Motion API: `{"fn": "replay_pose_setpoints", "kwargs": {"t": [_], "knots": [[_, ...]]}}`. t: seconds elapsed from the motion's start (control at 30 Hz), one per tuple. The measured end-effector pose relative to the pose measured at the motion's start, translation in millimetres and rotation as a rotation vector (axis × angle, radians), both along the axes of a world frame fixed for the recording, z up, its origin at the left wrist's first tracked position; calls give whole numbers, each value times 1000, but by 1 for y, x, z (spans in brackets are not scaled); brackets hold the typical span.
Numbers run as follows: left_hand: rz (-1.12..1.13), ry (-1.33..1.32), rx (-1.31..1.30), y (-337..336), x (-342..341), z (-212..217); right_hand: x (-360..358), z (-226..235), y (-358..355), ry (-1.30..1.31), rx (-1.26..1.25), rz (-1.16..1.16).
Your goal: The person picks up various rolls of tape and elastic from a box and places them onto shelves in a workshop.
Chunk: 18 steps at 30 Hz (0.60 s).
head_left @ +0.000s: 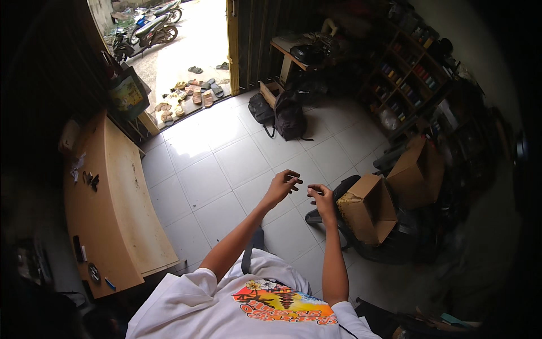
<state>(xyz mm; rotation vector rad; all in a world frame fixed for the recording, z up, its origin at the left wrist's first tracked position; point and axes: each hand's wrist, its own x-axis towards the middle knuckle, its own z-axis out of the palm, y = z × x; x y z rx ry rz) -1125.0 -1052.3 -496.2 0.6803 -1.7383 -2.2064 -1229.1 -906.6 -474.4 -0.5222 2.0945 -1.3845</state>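
My left hand (282, 187) is held out in front of me over the tiled floor (216, 174). Its fingers are loosely bent and apart, with nothing visible in them. A short gap away, my right hand (322, 199) faces it with thumb and fingers curled but spread, also without any visible object. The two hands do not touch each other. Nearest to my right hand is an open cardboard box (357, 204), just to its right. A dark strap (247, 261) hangs by my white shirt below my left forearm.
A wooden table (116, 214) runs along the left, with a blue pen (110, 282) on it. Black bags (289, 120) lie on the floor ahead. Sandals (197, 96) crowd the bright doorway. A second cardboard box (415, 176) and a compartment shelf (407, 77) stand right.
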Motion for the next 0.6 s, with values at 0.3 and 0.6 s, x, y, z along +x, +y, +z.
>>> {"fn": "replay_pose_setpoints", "kwargs": {"t": [0.3, 0.6], "knots": [[-351, -41, -64, -84, -202, 19, -151, -19, -50, -33, -23, -266], [-791, -29, -92, -64, -400, -12, -284, -59, -3, -101, -89, -703]]}}
